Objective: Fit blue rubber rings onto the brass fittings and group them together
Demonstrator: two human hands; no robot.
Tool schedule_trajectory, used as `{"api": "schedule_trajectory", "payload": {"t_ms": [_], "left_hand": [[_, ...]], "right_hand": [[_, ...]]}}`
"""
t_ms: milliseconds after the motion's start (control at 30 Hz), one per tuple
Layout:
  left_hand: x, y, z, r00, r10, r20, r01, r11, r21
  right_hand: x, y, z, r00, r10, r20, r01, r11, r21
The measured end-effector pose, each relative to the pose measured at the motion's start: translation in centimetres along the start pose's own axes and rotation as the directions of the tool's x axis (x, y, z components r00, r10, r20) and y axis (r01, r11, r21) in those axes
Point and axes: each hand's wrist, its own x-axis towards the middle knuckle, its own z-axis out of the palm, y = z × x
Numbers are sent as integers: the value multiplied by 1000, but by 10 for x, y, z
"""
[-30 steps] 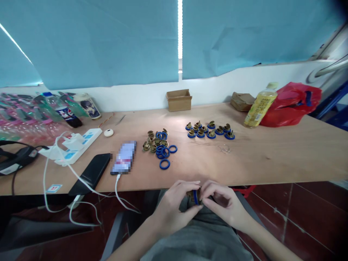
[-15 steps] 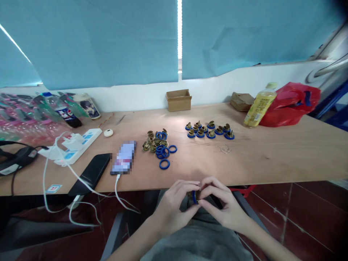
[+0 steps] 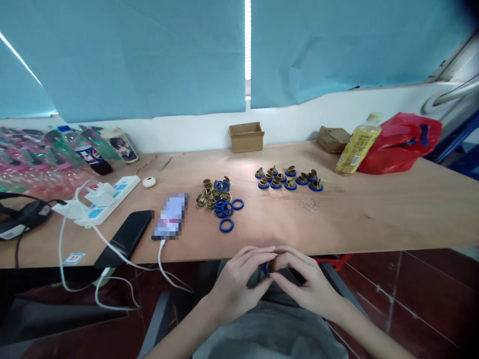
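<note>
Just in front of the table's near edge, my left hand (image 3: 239,281) and my right hand (image 3: 309,284) meet around a blue ring (image 3: 266,269) fitted with a brass-coloured metal piece (image 3: 271,266). Fingers of both hands press on it from opposite sides, and they hide much of it. On the table ahead lie several loose blue rings (image 3: 226,225), beside a heap of loose brass-coloured pieces (image 3: 210,204). To the right of these stands a group of brass pieces seated in blue rings (image 3: 290,184), each with a tilted round flap.
Two phones (image 3: 125,239), white cables and a power strip (image 3: 112,199) occupy the left side. Several bottles stand farther back there. A small cardboard box (image 3: 247,141) is against the wall; a yellow drink bottle (image 3: 357,147) and red bag (image 3: 400,147) stand right. Thin wire (image 3: 309,204) lies mid-table.
My right fingers have closed in toward the left ones over the top of the piece. The blue ring is more covered and has shifted slightly left. The table items look the same.
</note>
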Motion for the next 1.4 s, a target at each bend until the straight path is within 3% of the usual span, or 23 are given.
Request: {"api": "schedule_trajectory", "payload": {"t_ms": [267,467,833,1133,1400], "left_hand": [[-4,-3,2,999,-10,50,6,997,77],[-6,-6,3,996,-8,86,0,996,89],[-7,-12,1,985,172,18,-173,983,66],[-6,-10,1,982,188,13,-188,974,125],[-6,-10,1,976,215,26,-216,961,170]], "right_hand": [[-1,1,1,996,-78,-47,73,992,-103],[-4,-3,3,994,-113,-6,110,978,-175],[-10,-17,4,976,-193,101,218,884,-413],[-9,-15,3,970,-199,140,241,873,-424],[-8,-15,4,977,-199,78,214,889,-404]]}}
